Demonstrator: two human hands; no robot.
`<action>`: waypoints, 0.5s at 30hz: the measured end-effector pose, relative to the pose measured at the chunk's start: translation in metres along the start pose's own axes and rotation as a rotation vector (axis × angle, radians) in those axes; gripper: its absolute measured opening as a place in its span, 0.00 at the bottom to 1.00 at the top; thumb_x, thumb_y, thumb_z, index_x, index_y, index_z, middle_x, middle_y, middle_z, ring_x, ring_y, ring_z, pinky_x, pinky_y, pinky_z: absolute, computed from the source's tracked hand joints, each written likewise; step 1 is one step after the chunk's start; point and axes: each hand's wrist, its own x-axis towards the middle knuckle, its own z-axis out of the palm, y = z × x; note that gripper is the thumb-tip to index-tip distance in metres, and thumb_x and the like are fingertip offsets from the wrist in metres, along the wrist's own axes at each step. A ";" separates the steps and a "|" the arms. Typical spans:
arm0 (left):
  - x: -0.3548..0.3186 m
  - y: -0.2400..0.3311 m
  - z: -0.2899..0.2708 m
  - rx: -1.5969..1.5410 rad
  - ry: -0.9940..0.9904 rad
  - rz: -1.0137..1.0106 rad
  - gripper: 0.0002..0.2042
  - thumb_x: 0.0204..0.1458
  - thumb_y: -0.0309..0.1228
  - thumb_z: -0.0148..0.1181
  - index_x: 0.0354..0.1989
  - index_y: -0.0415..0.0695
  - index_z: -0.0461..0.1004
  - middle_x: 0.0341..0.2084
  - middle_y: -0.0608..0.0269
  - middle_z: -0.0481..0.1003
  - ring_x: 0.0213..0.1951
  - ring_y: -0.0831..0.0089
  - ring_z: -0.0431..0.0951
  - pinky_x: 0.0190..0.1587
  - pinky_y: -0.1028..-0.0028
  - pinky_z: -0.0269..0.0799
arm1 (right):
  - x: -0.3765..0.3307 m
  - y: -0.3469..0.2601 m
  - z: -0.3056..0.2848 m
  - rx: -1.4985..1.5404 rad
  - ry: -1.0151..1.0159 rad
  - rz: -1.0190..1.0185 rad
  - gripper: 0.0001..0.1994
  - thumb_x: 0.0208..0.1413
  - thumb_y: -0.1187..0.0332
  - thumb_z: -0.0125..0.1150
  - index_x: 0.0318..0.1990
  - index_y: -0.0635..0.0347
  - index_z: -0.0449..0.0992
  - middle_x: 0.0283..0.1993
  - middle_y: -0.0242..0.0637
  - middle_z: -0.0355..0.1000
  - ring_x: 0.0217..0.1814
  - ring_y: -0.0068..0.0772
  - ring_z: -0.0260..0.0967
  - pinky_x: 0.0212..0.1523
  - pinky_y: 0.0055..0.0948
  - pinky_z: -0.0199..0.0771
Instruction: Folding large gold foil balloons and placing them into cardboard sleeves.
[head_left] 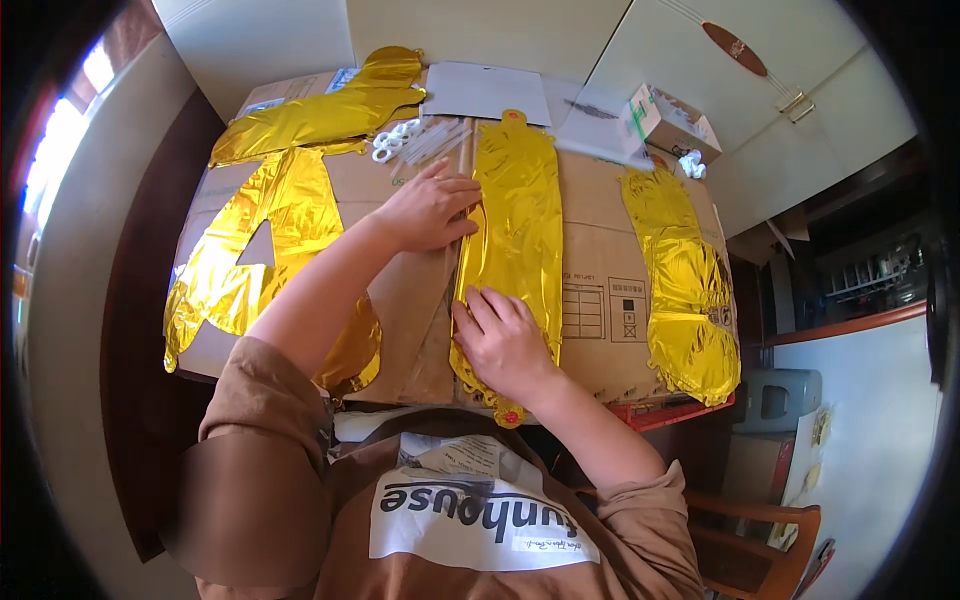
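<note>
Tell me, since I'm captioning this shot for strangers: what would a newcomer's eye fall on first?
First, the long gold foil piece down the middle of the cardboard, with the left hand at its left edge and the right hand on its lower part. Next, the A-shaped gold foil on the left and another crinkled gold foil piece by the right edge.

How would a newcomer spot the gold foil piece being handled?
Start at the big cardboard sheet. Down its middle runs a long gold foil piece with a red-marked near tab. Unlike neighbouring foils, it has the left hand and right hand touching it.
</note>
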 end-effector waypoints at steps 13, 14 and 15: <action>0.011 -0.018 -0.001 -0.021 0.002 -0.050 0.25 0.53 0.41 0.66 0.59 0.44 0.75 0.60 0.57 0.74 0.68 0.60 0.66 0.74 0.47 0.45 | -0.005 0.002 -0.012 0.060 -0.036 -0.015 0.20 0.53 0.65 0.66 0.54 0.61 0.76 0.60 0.57 0.70 0.63 0.55 0.68 0.61 0.49 0.69; 0.011 -0.017 -0.002 -0.032 0.002 -0.062 0.25 0.53 0.41 0.66 0.59 0.44 0.75 0.59 0.56 0.74 0.68 0.59 0.66 0.74 0.48 0.45 | -0.005 0.002 -0.011 0.047 -0.040 -0.020 0.21 0.53 0.64 0.67 0.54 0.60 0.76 0.60 0.55 0.70 0.62 0.54 0.68 0.60 0.48 0.68; 0.011 -0.014 -0.002 -0.032 0.039 -0.088 0.25 0.52 0.40 0.66 0.58 0.44 0.75 0.60 0.56 0.74 0.68 0.58 0.66 0.74 0.48 0.45 | -0.004 0.003 -0.012 0.062 -0.057 -0.015 0.20 0.53 0.64 0.67 0.54 0.59 0.76 0.60 0.54 0.70 0.63 0.53 0.68 0.60 0.48 0.68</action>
